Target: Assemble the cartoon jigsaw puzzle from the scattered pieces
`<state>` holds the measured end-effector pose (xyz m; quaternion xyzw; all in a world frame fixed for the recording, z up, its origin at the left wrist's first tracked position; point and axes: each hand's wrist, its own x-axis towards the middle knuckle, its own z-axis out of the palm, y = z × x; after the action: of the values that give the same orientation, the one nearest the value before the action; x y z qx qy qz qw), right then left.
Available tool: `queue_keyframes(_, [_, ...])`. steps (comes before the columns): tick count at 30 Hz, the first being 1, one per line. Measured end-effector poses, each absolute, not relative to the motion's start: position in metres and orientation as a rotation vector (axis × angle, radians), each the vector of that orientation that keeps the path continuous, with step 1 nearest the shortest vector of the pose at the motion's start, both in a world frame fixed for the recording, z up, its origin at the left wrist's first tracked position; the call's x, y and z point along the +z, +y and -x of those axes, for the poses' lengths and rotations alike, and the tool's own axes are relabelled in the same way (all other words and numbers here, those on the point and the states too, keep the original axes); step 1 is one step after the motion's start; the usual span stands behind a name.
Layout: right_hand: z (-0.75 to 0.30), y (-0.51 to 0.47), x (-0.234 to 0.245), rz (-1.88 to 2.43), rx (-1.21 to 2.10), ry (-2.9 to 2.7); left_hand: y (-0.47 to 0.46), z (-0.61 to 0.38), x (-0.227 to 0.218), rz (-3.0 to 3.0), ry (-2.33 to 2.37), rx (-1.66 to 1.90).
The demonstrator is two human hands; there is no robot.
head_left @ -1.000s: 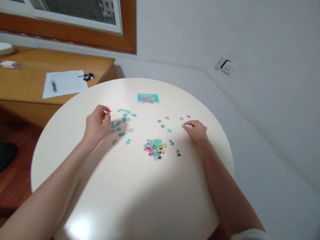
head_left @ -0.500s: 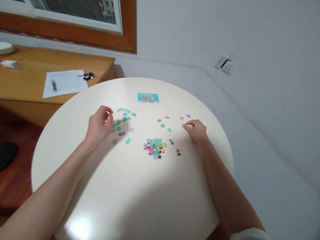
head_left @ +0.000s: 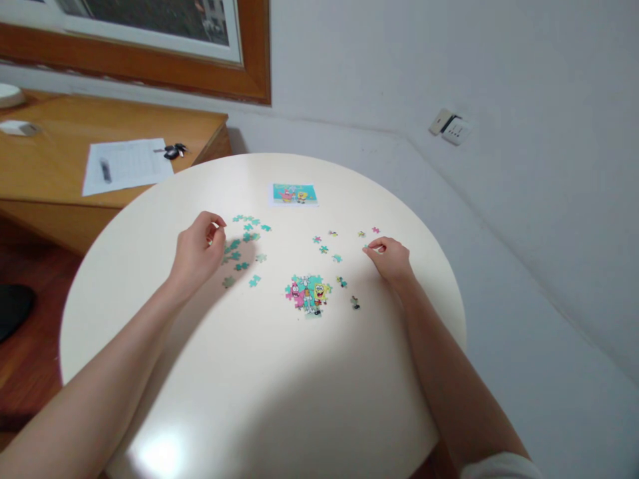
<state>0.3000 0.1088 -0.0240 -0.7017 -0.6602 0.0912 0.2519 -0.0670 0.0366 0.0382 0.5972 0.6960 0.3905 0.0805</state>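
Note:
My right hand is at the right of the round table, thumb and forefinger pinched on a small teal puzzle piece that they mostly hide. Loosely curled, my left hand hovers beside a group of teal puzzle pieces, covering some of them; nothing shows in its fingers. Between the hands lies a partly joined cartoon puzzle with a pink, a pale and a yellow figure. Several loose pieces lie around it, among them a pink piece and a dark-edged piece.
A picture card with the same cartoon figures lies at the far side of the white table. Behind on the left, a wooden desk bears a paper sheet and keys. A wall stands at the right.
My right hand has shifted very slightly left, with the small piece still at its fingertips. My left hand stays where it was. The whole view has moved a little.

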Motion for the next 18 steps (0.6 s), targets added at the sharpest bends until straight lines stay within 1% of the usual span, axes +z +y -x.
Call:
queue_keyframes(7, [-0.3028, 0.1073, -0.0254, 1.952, 0.125, -1.772, 0.0372, 0.0693, 0.0356, -1.784, 2.064, 1.196])
queue_keyframes(18, [-0.2993, 0.1068, -0.0209, 2.001, 0.226, -1.766, 0.0373, 0.0704, 0.0345, -1.782, 2.062, 1.186])
